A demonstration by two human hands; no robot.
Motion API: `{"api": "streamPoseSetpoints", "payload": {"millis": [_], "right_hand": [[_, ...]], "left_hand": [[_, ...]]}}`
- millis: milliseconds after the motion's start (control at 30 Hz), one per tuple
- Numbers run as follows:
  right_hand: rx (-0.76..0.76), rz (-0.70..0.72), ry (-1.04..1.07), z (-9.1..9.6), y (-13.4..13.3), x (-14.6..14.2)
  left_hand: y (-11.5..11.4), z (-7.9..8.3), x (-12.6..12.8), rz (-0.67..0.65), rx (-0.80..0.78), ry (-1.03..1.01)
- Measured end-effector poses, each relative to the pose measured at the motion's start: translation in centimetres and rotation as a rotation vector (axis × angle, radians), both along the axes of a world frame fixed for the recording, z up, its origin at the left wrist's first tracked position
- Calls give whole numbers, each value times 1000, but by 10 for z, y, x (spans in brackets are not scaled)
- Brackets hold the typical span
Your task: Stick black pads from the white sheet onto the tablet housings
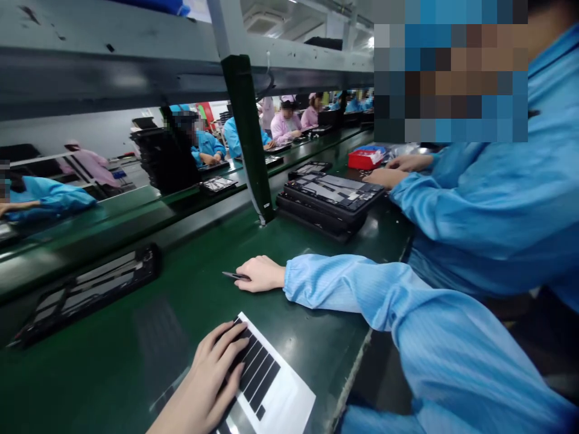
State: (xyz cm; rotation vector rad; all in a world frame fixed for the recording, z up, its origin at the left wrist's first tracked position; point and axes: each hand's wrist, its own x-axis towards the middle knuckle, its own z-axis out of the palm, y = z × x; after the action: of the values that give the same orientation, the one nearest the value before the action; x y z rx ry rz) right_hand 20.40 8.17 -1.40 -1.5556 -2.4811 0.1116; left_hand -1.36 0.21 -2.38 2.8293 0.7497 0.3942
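My left hand (205,377) lies on a white sheet (294,395) carrying a row of black strips (260,367). Its fingers are slightly bent and apart, resting over the strips' upper ends. Farther forward, my right hand (261,274) rests low over the green bench, closed around a slim dark pointed tool (233,275). The tool's tip points left; its other end is hidden in the fingers, so I cannot tell its exact kind. A clear sheet with faint strips (169,392) lies partly beneath my left hand.
On the green bench (203,241), an opened tablet-like device (97,289) lies at left. Stacked black trays with device parts (332,199) stand ahead, beside a green post (251,138). At right, a co-worker in blue (493,205) works near a red box (364,158). A shelf (136,66) hangs overhead.
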Motion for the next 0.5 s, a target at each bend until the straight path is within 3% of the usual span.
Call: {"api": "streamPoseSetpoints", "payload": {"millis": [200, 500], "right_hand": [[-29, 26, 14, 2, 2, 1], [-24, 36, 36, -1, 5, 2]], "left_hand": [[5, -11, 1, -8, 72, -107], [7, -12, 0, -13, 96, -96]]}}
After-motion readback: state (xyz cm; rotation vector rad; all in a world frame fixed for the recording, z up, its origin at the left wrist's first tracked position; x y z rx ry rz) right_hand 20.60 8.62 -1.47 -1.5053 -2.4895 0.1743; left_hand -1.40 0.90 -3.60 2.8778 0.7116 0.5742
